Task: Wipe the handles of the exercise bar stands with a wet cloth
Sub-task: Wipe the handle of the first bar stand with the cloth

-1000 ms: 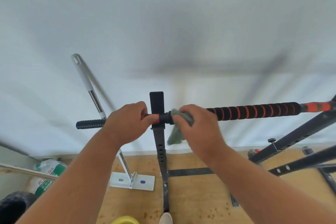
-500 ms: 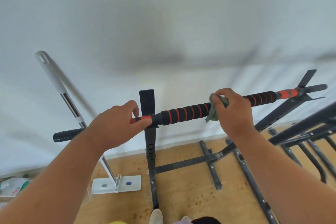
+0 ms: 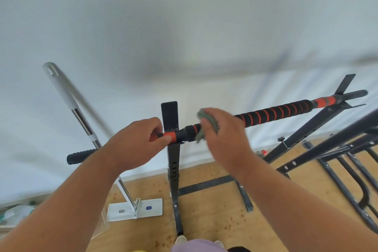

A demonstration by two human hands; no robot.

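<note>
head view: left hand curled around the bar at 9 o'clock of the stand; right hand pinching the cloth against the foam. loose cloth could slip off mid-stroke, or the bar could roll.

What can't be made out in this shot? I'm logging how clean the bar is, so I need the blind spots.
All in the head view:
- The bar under the right hand and cloth: covered by them.
- The bar section under the left hand: covered by its grip.
- Whether the cloth is wet: blurred.
- The rack on the right: cut off by the right edge.
- The bag at lower left: blurred, its print unreadable.
</note>
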